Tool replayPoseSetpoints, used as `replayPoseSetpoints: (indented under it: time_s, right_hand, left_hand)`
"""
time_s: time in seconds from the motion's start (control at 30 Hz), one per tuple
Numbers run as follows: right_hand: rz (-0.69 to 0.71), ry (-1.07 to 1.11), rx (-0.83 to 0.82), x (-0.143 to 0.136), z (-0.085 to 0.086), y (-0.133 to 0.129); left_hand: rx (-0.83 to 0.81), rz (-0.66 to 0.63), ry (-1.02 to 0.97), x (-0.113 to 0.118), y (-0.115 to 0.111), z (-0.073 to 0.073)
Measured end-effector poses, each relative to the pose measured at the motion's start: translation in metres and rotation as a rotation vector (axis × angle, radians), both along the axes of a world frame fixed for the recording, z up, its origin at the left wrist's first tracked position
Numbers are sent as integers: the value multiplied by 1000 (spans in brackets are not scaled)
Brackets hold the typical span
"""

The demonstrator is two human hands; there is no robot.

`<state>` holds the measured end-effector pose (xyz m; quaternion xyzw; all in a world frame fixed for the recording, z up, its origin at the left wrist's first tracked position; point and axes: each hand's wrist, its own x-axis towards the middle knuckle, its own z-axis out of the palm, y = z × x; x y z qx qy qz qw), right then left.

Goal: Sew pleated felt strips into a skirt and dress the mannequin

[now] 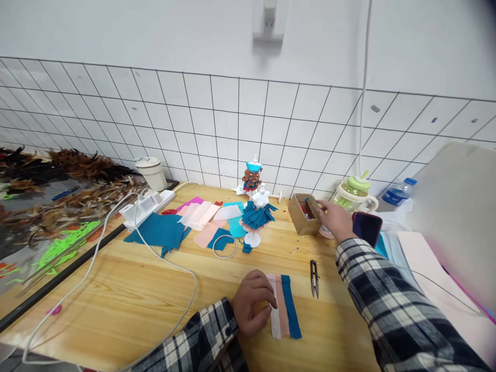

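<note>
Left fingers (264, 295), parted, overlap edge of strips (284, 307); right fingers (323, 207), grip unclear, at box (309, 227).

Craft workshop: fabric strips (283, 307), miniature dress forms (259, 214), thread snips (314, 281), brown feathers (85, 166).

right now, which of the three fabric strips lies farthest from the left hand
The dark teal strip, rightmost in the row; the peach strip lies in the middle and the pale pink strip nearest the left hand.

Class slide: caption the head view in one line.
Left hand by fabric strips, right hand at an open cardboard box.
</note>
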<state>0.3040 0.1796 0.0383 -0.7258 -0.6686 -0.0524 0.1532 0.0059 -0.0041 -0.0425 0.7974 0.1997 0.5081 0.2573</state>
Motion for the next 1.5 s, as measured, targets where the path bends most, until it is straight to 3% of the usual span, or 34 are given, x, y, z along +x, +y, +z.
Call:
replayPoseSetpoints:
  time_s: [0.13, 0.43, 0.53, 0.6, 0.7, 0.83, 0.93, 1.07, 1.2, 1.5]
  right_hand:
    - [9, 24, 17, 5, -8, -4]
    - [172, 94, 7, 17, -15, 10]
    - [189, 114, 167, 11, -6, -1]
    - [204, 188, 345, -3, 0, -24]
    - [354, 413, 394, -40, -1, -82]
    - [448, 682, 315, -90, -35, -166]
    - [449, 794, 251, -109, -64, -197]
    - [479, 897, 130, -115, -78, -199]
    - [497, 1012, 31, -113, -78, -195]
    - [496, 1069, -18, -108, -79, -195]
  left_hand:
    - [-28, -33, 3, -3, 3, 2]
    - [-29, -22, 12, -3, 4, 3]
    - [-15, 11, 30, -2, 4, 7]
    - [14, 90, 42, -1, 4, 8]
    - [56, 255, 74, 0, 6, 8]
    - [31, 372, 109, 0, 5, 7]
    - [6, 346, 138, 1, 3, 9]
    - [16, 330, 184, 3, 2, 11]
    - [46, 324, 215, 5, 2, 8]
    - [69, 237, 277, 6, 1, 6]
